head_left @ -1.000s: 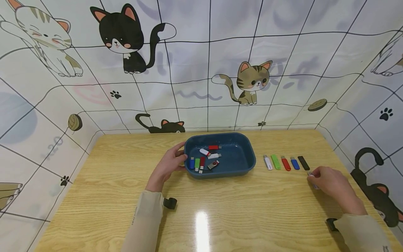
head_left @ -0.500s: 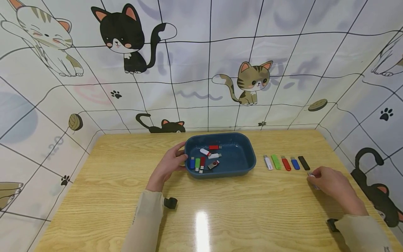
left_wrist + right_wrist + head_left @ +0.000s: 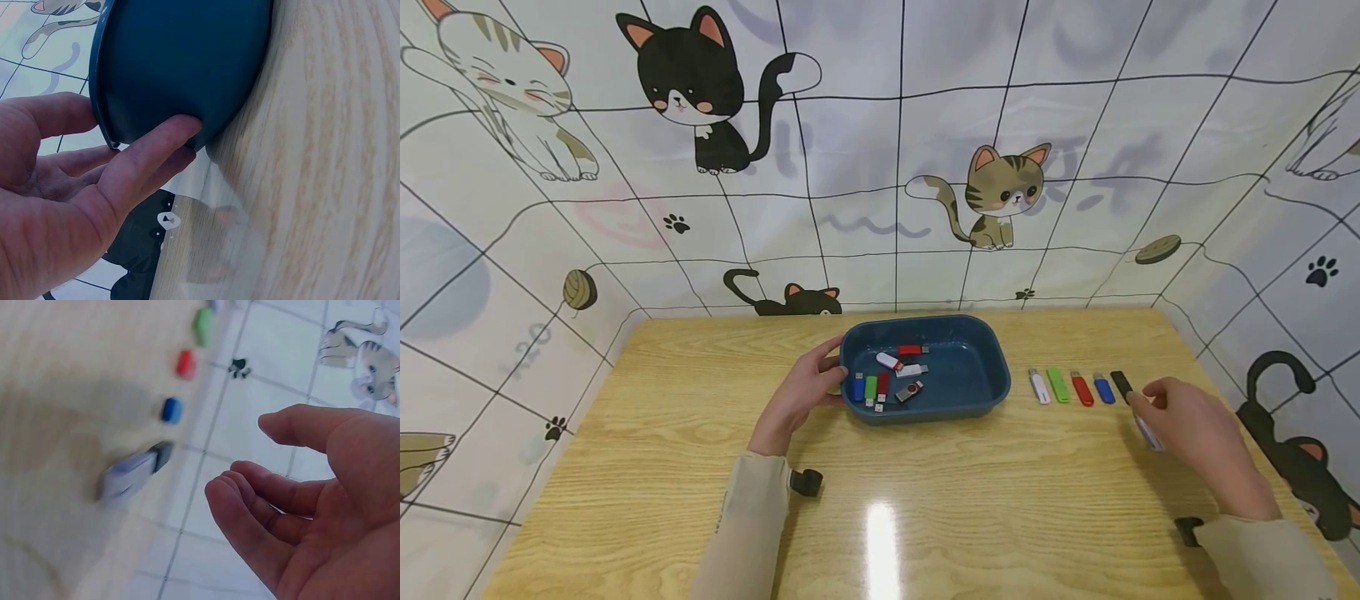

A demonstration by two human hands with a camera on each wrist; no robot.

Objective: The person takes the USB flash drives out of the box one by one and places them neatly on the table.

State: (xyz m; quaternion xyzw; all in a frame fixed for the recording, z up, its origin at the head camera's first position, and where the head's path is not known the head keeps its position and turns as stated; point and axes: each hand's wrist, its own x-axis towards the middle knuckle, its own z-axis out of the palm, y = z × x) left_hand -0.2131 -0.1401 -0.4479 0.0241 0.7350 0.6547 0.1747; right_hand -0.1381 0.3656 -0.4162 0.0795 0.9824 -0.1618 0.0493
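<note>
My left hand (image 3: 805,387) holds the left end of a dark blue plastic bin (image 3: 928,414); in the left wrist view a finger (image 3: 172,134) lies along the bin's outer wall (image 3: 181,69). Over the right of the table my right hand (image 3: 1195,433) hovers, thumb and fingers apart, with nothing between them in the right wrist view. Just below its fingertips lies a white USB stick (image 3: 1148,435), partly covered by the hand in the head view. The near end of a black USB stick (image 3: 1121,384) is close by.
In a row left of the black stick lie a blue stick (image 3: 1103,389), a red stick (image 3: 1082,390), a green stick (image 3: 1057,386) and a white stick (image 3: 1039,387). Several more USB sticks, such as a blue one (image 3: 859,387), lie in the bin. A cat-patterned sheet (image 3: 880,208) surrounds the table.
My right hand has let go of the white USB stick and risen slightly from it, so more of the stick shows. The left hand and the bin have not moved.
</note>
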